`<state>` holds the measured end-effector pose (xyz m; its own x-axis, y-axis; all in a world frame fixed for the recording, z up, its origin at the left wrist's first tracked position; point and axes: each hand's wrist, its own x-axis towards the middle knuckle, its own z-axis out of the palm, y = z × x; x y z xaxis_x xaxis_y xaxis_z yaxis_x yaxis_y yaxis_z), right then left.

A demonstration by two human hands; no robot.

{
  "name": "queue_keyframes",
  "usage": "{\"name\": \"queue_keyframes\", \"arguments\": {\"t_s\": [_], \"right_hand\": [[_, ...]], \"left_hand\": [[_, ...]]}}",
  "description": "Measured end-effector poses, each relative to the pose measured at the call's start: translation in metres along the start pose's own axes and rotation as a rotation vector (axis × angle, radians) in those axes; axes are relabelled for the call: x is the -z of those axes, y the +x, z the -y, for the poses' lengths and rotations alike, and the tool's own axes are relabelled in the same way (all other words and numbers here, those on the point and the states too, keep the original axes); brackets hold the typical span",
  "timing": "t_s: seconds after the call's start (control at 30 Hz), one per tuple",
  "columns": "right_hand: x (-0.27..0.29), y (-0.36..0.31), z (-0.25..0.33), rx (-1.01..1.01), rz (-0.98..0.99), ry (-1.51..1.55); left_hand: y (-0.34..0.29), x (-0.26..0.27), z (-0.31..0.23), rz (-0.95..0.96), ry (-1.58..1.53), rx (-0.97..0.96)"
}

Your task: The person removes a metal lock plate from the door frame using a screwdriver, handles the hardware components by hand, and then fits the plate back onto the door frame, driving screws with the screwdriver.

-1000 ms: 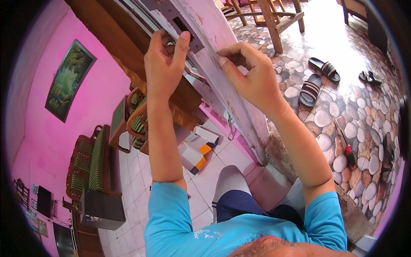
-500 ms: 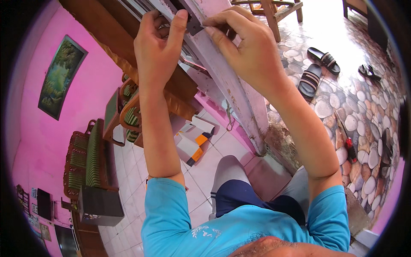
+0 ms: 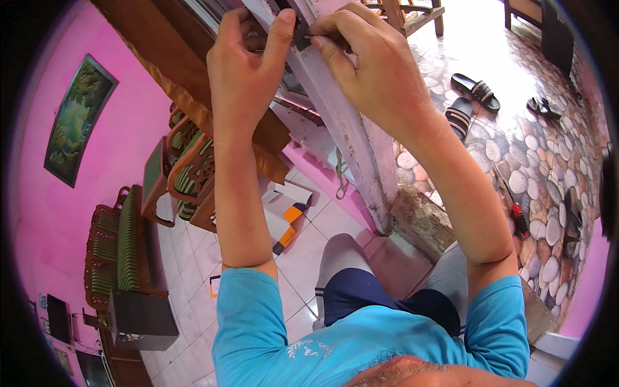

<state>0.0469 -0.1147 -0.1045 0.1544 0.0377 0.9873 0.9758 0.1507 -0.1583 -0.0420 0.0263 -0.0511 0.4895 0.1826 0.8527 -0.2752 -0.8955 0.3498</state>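
Note:
A whitish painted door frame (image 3: 345, 122) with worn, chipped paint runs from the top down to the floor in front of me. Set in its upper part is a dark metal plate (image 3: 301, 37). My left hand (image 3: 248, 71) grips the frame's edge just left of the plate, its thumb stretched along the front and its fingers curled round the side. On the plate's right side, my right hand (image 3: 377, 68) pinches thumb and forefinger together at the plate's edge. Whatever sits between those fingertips is too small to make out.
Opened white-and-orange boxes (image 3: 284, 222) lie on the tiles by my knee. A red-and-black screwdriver (image 3: 520, 219) and sandals (image 3: 476, 92) rest on the pebble-patterned floor at right. A brown curtain (image 3: 161, 64) hangs left of the frame; carved chairs (image 3: 190, 168) stand beyond.
Both hands stay at the plate, with only a slight shift of the fingers. The view has turned a little, so the room's things appear moved to the left.

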Motion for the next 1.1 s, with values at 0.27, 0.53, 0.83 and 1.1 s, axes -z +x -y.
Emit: {"name": "queue_keyframes", "arguments": {"t_s": [0.27,0.53,0.83,1.1], "right_hand": [[0.002,0.005,0.004,0.046,0.073,-0.071],[0.002,0.006,0.01,0.061,0.117,-0.144],[-0.004,0.0,0.003,0.04,0.062,-0.131],[-0.006,-0.001,0.004,0.084,0.061,-0.209]], "left_hand": [[0.002,0.001,0.008,0.009,-0.015,-0.035],[0.001,0.0,0.006,-0.008,-0.057,-0.11],[-0.001,-0.001,0.005,-0.025,-0.026,-0.099],[-0.002,0.0,0.004,-0.02,-0.045,-0.11]]}}
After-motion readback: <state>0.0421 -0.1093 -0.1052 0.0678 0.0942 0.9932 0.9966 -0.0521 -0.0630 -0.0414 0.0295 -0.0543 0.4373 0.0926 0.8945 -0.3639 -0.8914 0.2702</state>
